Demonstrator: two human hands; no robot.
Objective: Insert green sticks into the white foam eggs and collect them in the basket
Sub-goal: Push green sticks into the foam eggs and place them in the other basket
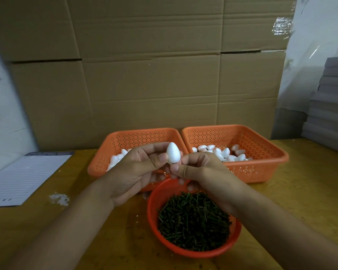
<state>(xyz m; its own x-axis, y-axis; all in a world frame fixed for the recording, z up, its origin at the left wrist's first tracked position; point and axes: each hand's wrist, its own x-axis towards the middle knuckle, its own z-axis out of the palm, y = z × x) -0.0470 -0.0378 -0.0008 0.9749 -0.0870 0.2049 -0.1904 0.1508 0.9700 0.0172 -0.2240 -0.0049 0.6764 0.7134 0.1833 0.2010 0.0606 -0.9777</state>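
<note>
I have both hands raised together over the bench (37, 227), just above the near edge of the two rectangular baskets. My left hand (137, 168) has its grip closed on a white foam egg (173, 152), thumb against the egg's left side and fingers curled behind it; the egg stands upright, pointed end up. My right hand (197, 168) meets it from below, thumb and fingers pinched together right under the egg's blunt end; I cannot tell whether a stick sits in that pinch, since the fingers hide it.

Below my right wrist sits a round red basket (154, 221) heaped with short green sticks (193, 219). Behind the hands, the left orange basket (125, 137) holds white eggs, partly hidden by my left hand. The right orange basket (261, 166), touching it side by side, holds a loose pile of eggs (220, 152) too.

A lined sheet of paper (23, 178) lies at the left of the bench, with white foam crumbs (59, 199) near it. Flattened cardboard (144, 75) stands behind everything.
</note>
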